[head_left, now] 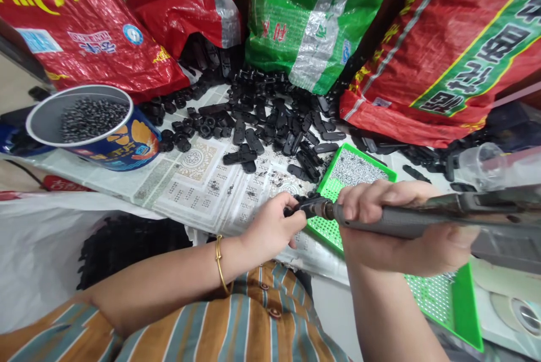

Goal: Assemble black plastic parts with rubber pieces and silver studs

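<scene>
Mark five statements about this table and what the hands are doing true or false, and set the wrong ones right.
1. The right hand grips a gray tool. True.
2. The blue tub is empty. False: the tub holds many small dark pieces.
3. The gold bracelet is on the right wrist. False: it is on the left wrist.
4. The left hand holds a black part at the tool's tip. True.
5. The green bag stands between red bags. True.
</scene>
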Available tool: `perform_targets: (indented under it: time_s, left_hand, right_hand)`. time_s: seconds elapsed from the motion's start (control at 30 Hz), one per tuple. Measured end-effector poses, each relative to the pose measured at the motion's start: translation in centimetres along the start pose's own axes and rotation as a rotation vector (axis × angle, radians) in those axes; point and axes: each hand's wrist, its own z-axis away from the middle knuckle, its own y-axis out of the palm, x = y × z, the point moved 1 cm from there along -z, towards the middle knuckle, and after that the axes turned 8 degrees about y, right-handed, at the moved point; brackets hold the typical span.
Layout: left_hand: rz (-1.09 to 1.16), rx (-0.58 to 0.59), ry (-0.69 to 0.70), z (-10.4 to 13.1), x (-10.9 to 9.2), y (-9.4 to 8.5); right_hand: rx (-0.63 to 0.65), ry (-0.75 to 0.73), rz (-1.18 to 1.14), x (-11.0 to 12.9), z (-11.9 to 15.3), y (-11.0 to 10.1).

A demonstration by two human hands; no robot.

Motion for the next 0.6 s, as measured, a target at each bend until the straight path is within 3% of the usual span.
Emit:
perform_targets:
  time_s: [0.43, 0.53, 0.6]
  left_hand:
    - [0.010, 0.038, -0.005, -0.3, -0.1, 0.3]
    - [0.003, 0.067, -0.026, -0.5, 0.0, 0.4]
    - [-0.040, 0.086, -0.020, -0.7, -0.1, 0.4]
  right_hand:
    - [0.081, -0.014, 0.013, -0.2, 0.8, 0.1]
    - [0.030, -0.041, 0.018, 0.3, 0.8, -0.3]
    - [-0.070, -0.075, 0.042, 1.3, 0.8, -1.2]
